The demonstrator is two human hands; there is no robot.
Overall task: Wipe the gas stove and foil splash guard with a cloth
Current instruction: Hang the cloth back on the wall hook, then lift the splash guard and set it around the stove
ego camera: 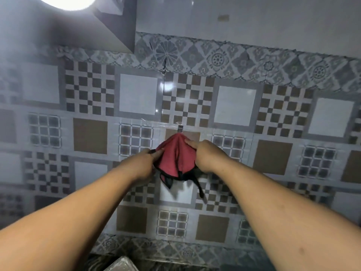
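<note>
A red cloth (174, 155) with black edging hangs from a small metal hook (180, 128) on the tiled wall. My left hand (145, 167) pinches the cloth's left edge. On its right side, my right hand (205, 155) grips the upper fold, fingers pointing toward the hook. A black strap dangles below the cloth. The corner of a foil-like sheet (122, 264) shows at the bottom edge. The stove itself is out of view.
The patterned tile wall (234, 106) fills the view. A grey ledge or hood (109, 32) juts out at the upper left under a bright lamp (68, 1). A dark counter edge (156, 265) runs along the bottom.
</note>
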